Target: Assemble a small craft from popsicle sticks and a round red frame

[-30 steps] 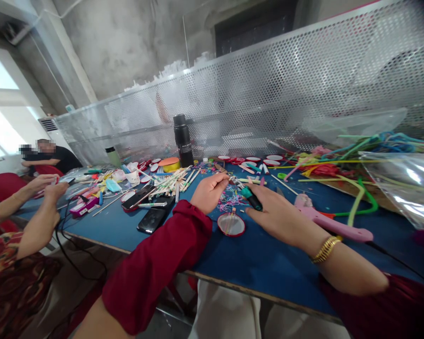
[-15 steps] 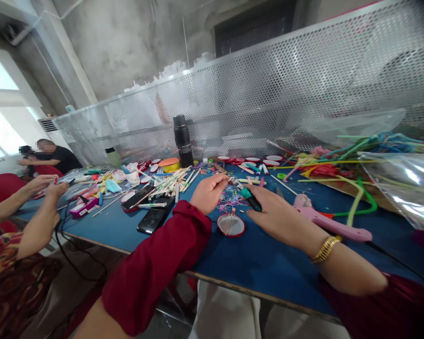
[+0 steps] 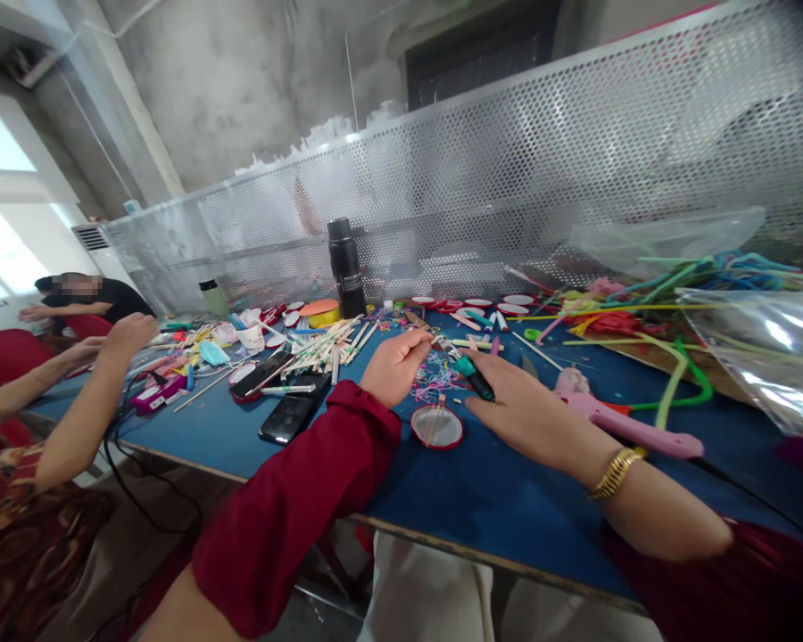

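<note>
My left hand (image 3: 393, 364), in a dark red sleeve, is pinched closed above a tangle of thin coloured threads (image 3: 432, 382); what it pinches is too small to name. My right hand (image 3: 528, 406), with a gold bracelet at the wrist, grips a teal-and-black tool (image 3: 472, 376) whose metal tip points toward my left fingers. Just below the two hands, a small red-rimmed round disc (image 3: 437, 426) lies on the blue table (image 3: 482, 499).
A pink glue gun (image 3: 619, 421) lies right of my right hand, with coloured straws (image 3: 669, 312) and clear plastic bags beyond. Two phones (image 3: 287, 406), wooden sticks (image 3: 327, 343) and a black flask (image 3: 346, 266) stand left. A co-worker's arms (image 3: 73, 401) reach in at far left.
My hands have barely shifted. The co-worker at far left has raised one hand higher above the table.
</note>
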A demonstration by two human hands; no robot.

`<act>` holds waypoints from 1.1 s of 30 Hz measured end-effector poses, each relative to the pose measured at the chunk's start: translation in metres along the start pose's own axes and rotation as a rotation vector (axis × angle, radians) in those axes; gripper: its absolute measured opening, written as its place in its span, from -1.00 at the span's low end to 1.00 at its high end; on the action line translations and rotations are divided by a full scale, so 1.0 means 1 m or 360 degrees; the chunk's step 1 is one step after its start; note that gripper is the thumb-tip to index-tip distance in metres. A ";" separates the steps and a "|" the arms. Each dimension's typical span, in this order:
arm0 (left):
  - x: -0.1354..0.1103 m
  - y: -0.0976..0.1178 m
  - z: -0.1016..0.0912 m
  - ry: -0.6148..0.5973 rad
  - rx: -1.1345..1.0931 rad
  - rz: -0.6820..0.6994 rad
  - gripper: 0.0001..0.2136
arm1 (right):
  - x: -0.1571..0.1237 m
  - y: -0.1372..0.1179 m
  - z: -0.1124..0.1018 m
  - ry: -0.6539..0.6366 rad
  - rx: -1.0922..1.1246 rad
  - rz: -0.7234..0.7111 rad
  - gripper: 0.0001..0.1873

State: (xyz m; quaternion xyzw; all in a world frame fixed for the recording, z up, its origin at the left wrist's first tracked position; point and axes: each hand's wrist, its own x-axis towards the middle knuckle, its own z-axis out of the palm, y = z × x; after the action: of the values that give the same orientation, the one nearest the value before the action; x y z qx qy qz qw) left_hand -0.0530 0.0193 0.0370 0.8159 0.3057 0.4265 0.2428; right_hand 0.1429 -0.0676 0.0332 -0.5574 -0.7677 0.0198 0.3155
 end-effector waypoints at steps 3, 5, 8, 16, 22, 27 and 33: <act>0.000 0.000 0.000 0.0004 0.0000 0.0014 -0.70 | 0.000 0.001 0.000 0.0005 -0.0010 -0.0009 -0.38; 0.000 0.000 0.000 0.0004 -0.0005 0.0030 -0.72 | 0.000 0.000 0.001 -0.0001 -0.0037 0.0014 -0.39; 0.000 0.000 0.000 -0.0002 -0.0025 0.0048 -0.72 | 0.000 -0.003 0.001 -0.0018 -0.0072 0.0087 -0.44; 0.001 0.000 0.001 -0.0025 -0.0017 0.0075 -0.70 | -0.002 -0.013 -0.003 0.0026 -0.0079 0.0151 -0.69; 0.002 0.003 0.000 -0.0005 0.0032 0.0076 -0.76 | -0.001 -0.016 -0.006 -0.0012 -0.0126 0.0220 -0.73; 0.004 0.001 0.001 -0.0023 0.0028 0.0076 -0.74 | -0.001 -0.015 -0.006 -0.0027 -0.0143 0.0236 -0.75; 0.004 -0.001 0.000 -0.0064 0.0012 0.0033 -0.69 | -0.001 -0.015 -0.008 0.0009 -0.0164 0.0246 -0.82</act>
State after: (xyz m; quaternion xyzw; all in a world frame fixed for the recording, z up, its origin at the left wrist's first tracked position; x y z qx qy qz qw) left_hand -0.0514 0.0226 0.0387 0.8283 0.2939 0.4114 0.2414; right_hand 0.1343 -0.0766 0.0446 -0.6307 -0.7214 0.0030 0.2860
